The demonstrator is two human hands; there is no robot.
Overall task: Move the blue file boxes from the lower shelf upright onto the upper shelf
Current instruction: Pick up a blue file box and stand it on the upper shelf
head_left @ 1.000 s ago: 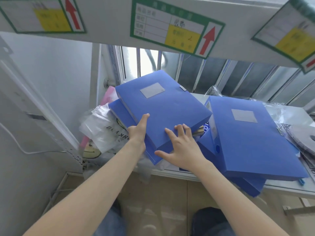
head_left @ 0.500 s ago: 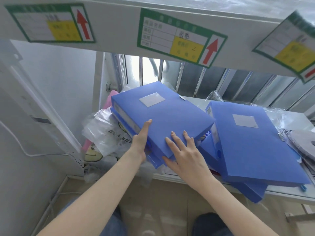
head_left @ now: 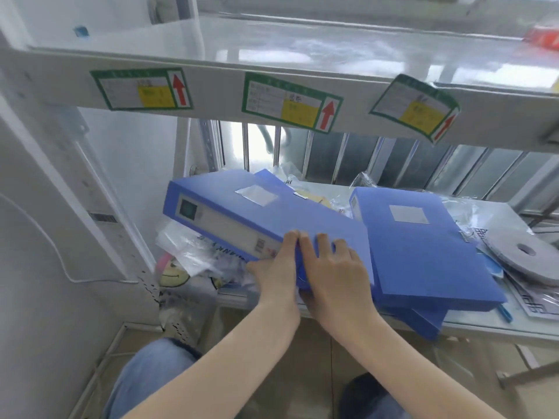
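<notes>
A blue file box [head_left: 272,213] lies tilted over the left half of the lower shelf [head_left: 490,329], its labelled spine turned toward me. My left hand [head_left: 276,267] grips its near corner at the spine, and my right hand [head_left: 335,267] holds the same corner from the top. A second blue file box [head_left: 423,243] lies flat to the right, on top of another blue box [head_left: 426,323] that juts over the shelf edge. The upper shelf [head_left: 302,46] is a shiny grey surface above, with green-bordered labels [head_left: 292,101] on its front rail.
Crumpled plastic bags [head_left: 193,252] and a smiley-face item [head_left: 174,275] sit under the held box at the left. Grey tape rolls [head_left: 523,255] and printed sheets lie at the shelf's right end. A red packet [head_left: 543,39] rests on the upper shelf's far right. Window bars stand behind.
The held box has turned so its spine faces me and has come off the box beneath. Both hands have slid together onto its near corner. My view has tilted up, showing the upper shelf's surface.
</notes>
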